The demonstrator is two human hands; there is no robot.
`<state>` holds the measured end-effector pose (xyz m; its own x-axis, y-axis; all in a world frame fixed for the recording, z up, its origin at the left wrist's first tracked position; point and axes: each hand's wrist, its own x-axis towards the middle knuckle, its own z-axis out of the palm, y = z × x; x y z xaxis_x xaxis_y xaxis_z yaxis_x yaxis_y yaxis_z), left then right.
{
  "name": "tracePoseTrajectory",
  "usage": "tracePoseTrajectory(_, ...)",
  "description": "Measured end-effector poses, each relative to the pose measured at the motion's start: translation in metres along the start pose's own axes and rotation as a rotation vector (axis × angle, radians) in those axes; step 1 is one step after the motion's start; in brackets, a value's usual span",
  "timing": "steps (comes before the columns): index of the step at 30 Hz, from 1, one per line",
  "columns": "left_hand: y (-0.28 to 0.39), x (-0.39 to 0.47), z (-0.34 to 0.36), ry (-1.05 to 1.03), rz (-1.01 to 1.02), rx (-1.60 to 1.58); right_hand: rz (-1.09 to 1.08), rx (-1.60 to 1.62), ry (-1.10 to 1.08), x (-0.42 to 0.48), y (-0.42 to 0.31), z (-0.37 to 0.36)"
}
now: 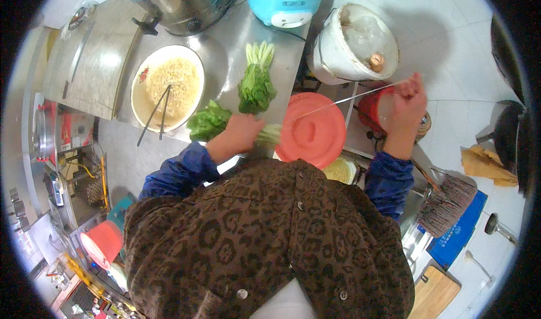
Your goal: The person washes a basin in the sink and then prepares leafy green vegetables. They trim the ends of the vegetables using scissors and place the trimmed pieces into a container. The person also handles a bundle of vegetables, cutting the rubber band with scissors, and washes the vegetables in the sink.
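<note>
My left hand [240,135] grips a bunch of leafy greens [210,120] at the edge of the steel table, its leaves to the left and pale stems to the right. From the stems a thin white strip [351,98] runs taut, up and right, to my right hand [409,95], whose closed fingers pinch its end. Another bunch of leafy greens [257,82] lies just above on the table. To the left stands an enamel basin [137,95] of pale shreds in liquid, with dark chopsticks [157,112] resting in it. Below the strip is a round red plastic lid [315,128].
A white bucket [323,61] stands at the upper right, beyond a red container [372,116]. A blue and white appliance [284,6] and a large steel vessel [181,6] sit at the table's back. A brush [448,200] and a wooden board [435,293] are at the lower right.
</note>
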<state>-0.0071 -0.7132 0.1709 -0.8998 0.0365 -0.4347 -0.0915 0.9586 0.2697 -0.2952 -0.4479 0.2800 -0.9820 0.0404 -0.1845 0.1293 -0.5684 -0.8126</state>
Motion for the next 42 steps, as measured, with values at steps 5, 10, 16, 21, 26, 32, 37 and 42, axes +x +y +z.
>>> tracePoseTrajectory(5,-0.043,0.005,0.007,-0.089,-0.179,-0.586,-0.16,0.171,-0.136,0.017,-0.094,-0.03)
tracePoseTrajectory(10,-0.071,0.002,0.012,-0.207,-0.022,-0.532,-0.153,0.15,-0.157,0.033,-0.117,-0.089)
tracePoseTrajectory(16,-0.054,0.016,0.004,-0.01,-0.032,-0.063,-0.063,-0.545,-0.109,0.003,-0.004,-0.082)
tracePoseTrajectory(21,-0.032,0.018,-0.086,0.064,-0.318,-0.146,0.115,-0.854,-0.205,-0.042,0.052,-0.066)
tracePoseTrajectory(26,-0.045,0.102,-0.066,0.312,-0.628,-0.288,0.079,-0.932,-0.391,-0.056,0.095,-0.059)
tracePoseTrajectory(32,-0.069,0.152,-0.008,0.405,-0.603,-0.546,0.024,-0.938,-0.521,-0.078,0.104,-0.048)
tracePoseTrajectory(37,-0.093,0.115,-0.048,0.639,-0.246,-1.139,0.003,-0.927,-0.484,-0.092,0.077,-0.033)
tracePoseTrajectory(42,-0.018,0.037,-0.13,0.291,0.38,-2.004,-0.127,-0.775,-0.565,-0.11,0.055,0.003)
